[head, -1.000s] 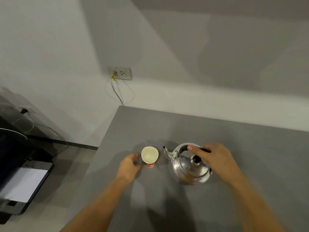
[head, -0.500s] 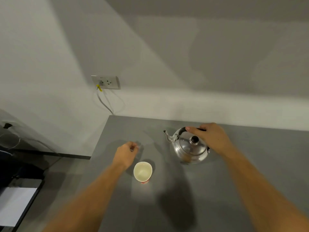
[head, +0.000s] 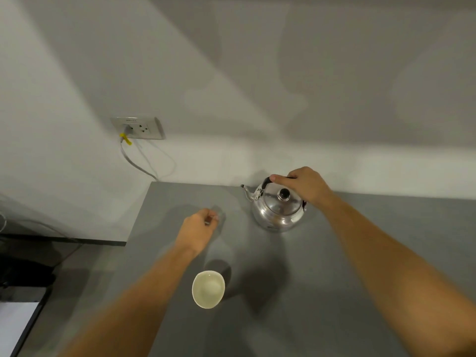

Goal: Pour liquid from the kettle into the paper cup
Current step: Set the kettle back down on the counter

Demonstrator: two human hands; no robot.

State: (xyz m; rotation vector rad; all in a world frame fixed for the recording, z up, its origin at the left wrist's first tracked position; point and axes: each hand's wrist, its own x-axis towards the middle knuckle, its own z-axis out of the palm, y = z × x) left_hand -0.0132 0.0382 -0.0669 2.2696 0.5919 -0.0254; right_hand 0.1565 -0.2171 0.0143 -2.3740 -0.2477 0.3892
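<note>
A shiny steel kettle (head: 277, 212) with a black lid knob stands on the grey table (head: 309, 292), spout pointing left. My right hand (head: 306, 184) is closed around its black handle on top. A white paper cup (head: 208, 289) stands upright nearer to me, its inside pale and seemingly dry. My left hand (head: 199, 228) hovers above the table beyond the cup, fingers curled loosely, holding nothing and apart from the cup.
The table's left edge runs from the wall toward me. A wall socket (head: 137, 128) with a plugged grey cable sits on the white wall at left. Dark equipment with a white sheet (head: 13, 323) lies on the floor at lower left.
My left hand let go of the cup and drew away from it. The view tilted up, so cup and kettle sit differently in frame. My right hand stayed on the kettle handle.
</note>
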